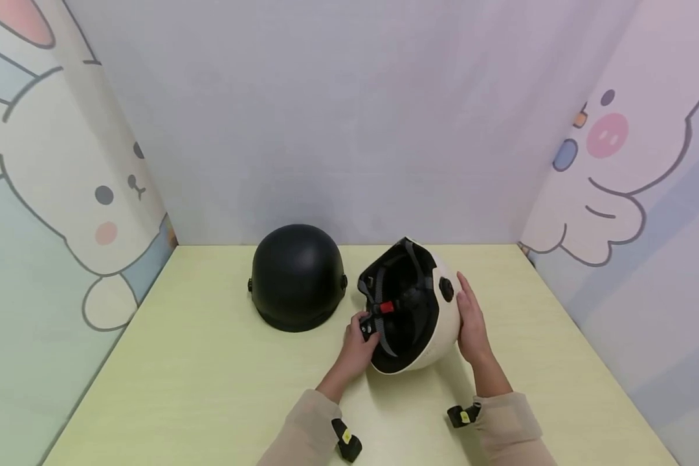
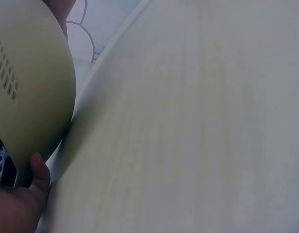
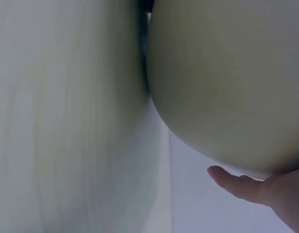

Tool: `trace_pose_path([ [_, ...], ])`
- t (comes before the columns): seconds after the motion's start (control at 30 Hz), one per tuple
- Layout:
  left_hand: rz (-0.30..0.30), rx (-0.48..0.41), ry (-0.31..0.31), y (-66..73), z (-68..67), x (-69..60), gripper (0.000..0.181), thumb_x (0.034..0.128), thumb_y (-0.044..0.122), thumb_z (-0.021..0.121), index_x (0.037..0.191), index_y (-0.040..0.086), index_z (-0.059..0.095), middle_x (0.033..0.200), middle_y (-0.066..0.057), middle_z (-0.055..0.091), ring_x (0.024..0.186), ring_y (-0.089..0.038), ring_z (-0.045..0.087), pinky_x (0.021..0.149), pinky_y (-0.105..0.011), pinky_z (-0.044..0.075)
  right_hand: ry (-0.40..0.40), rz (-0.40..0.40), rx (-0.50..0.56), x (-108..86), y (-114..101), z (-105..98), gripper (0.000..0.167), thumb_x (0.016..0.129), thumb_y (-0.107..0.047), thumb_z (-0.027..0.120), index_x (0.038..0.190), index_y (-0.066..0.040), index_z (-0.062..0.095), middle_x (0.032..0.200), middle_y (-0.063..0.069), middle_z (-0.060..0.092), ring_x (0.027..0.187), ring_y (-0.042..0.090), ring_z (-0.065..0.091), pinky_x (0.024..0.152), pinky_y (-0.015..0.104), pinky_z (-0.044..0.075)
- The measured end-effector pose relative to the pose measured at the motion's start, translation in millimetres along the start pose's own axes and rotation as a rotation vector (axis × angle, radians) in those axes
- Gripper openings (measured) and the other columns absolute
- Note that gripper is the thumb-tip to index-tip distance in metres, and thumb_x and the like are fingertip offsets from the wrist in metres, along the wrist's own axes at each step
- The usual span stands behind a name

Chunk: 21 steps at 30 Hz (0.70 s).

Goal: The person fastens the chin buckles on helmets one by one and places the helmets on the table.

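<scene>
A white helmet (image 1: 443, 336) is tipped on its side, its black lining (image 1: 408, 304) facing up and left. Grey straps (image 1: 378, 285) and a red buckle (image 1: 387, 307) cross the opening. My left hand (image 1: 358, 346) grips the lower left rim; in the left wrist view its thumb (image 2: 40, 172) lies on the outer shell. Against the right side of the shell, my right hand (image 1: 472, 323) rests with fingers extended. The right wrist view shows that hand's extended thumb (image 3: 237, 184) beside the curved shell (image 3: 227, 87).
To the left of the white helmet, a black helmet (image 1: 297, 278) stands dome up on the pale yellow table (image 1: 198, 388). A grey-lilac curtain (image 1: 338, 129) hangs behind the table. Side panels with a cartoon rabbit (image 1: 70, 175) and pig (image 1: 629, 149) flank it.
</scene>
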<state>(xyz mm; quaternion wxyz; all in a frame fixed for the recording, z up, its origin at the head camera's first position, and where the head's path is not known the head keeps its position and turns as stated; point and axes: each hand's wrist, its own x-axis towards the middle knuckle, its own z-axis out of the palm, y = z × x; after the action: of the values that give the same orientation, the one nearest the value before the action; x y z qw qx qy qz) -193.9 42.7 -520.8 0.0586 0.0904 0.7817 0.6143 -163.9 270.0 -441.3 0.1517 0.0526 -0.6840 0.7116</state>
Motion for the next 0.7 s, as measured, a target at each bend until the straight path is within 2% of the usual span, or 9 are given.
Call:
trace_pose_path([
  [0.1,-0.024,0.045,-0.021,3.3,-3.0,-2.0,0.052,0.0935,0.018,0.061,0.138,0.006,0.038,0.126,-0.026,0.038,0.118,-0.040,0.042,0.099,-0.052,0.035,-0.006,0.002,0.051,0.3,2,4,0.059,0.108,-0.028,0.031,0.155,0.001,0.011,0.160,0.018,0.008,0.142,0.018,0.015,0.105,0.017,0.022],
  [0.2,-0.048,0.152,-0.050,10.5,-9.2,-5.1,0.054,0.0953,0.024,0.060,0.141,0.008,0.037,0.132,-0.024,0.034,0.120,-0.040,0.042,0.098,-0.053,0.036,0.013,0.012,0.057,-0.2,2,8,0.059,0.108,-0.030,0.031,0.155,0.000,0.012,0.160,0.017,0.010,0.142,0.017,0.017,0.106,0.019,0.022],
  [0.3,-0.033,0.273,-0.058,21.4,-15.8,-8.2,0.056,0.0954,0.026,0.061,0.143,0.008,0.037,0.138,-0.022,0.030,0.123,-0.040,0.039,0.098,-0.053,0.037,0.042,0.031,0.058,-0.8,2,9,0.059,0.108,-0.032,0.030,0.155,-0.001,0.012,0.159,0.016,0.012,0.141,0.018,0.018,0.106,0.019,0.022],
  [0.4,0.029,0.348,-0.029,35.8,-21.1,-10.2,0.058,0.0937,0.023,0.063,0.143,0.004,0.038,0.143,-0.023,0.028,0.125,-0.041,0.035,0.097,-0.055,0.036,0.063,0.045,0.056,-1.5,2,9,0.059,0.108,-0.033,0.029,0.156,-0.003,0.012,0.160,0.015,0.012,0.142,0.018,0.017,0.106,0.019,0.022],
  [0.47,0.075,0.362,-0.025,48.9,-23.3,-11.6,0.060,0.0942,0.022,0.063,0.145,0.004,0.036,0.145,-0.022,0.027,0.127,-0.040,0.034,0.097,-0.054,0.036,0.068,0.050,0.054,-1.7,2,8,0.058,0.108,-0.033,0.029,0.156,-0.005,0.013,0.160,0.014,0.012,0.142,0.019,0.016,0.107,0.019,0.021],
  [0.57,0.141,0.347,-0.053,74.6,-24.4,-14.0,0.062,0.0970,0.027,0.060,0.149,0.008,0.032,0.148,-0.018,0.025,0.130,-0.038,0.034,0.098,-0.054,0.037,0.075,0.051,0.052,-1.8,1,9,0.058,0.107,-0.033,0.030,0.156,-0.006,0.014,0.160,0.013,0.012,0.142,0.019,0.016,0.107,0.020,0.021],
  [0.7,0.228,0.312,-0.107,109.6,-20.7,-15.9,0.064,0.1011,0.045,0.049,0.153,0.016,0.025,0.150,-0.013,0.024,0.130,-0.034,0.040,0.099,-0.052,0.039,0.091,0.049,0.046,-1.5,1,10,0.059,0.107,-0.033,0.032,0.156,-0.004,0.017,0.159,0.014,0.016,0.141,0.019,0.019,0.106,0.020,0.023],
])
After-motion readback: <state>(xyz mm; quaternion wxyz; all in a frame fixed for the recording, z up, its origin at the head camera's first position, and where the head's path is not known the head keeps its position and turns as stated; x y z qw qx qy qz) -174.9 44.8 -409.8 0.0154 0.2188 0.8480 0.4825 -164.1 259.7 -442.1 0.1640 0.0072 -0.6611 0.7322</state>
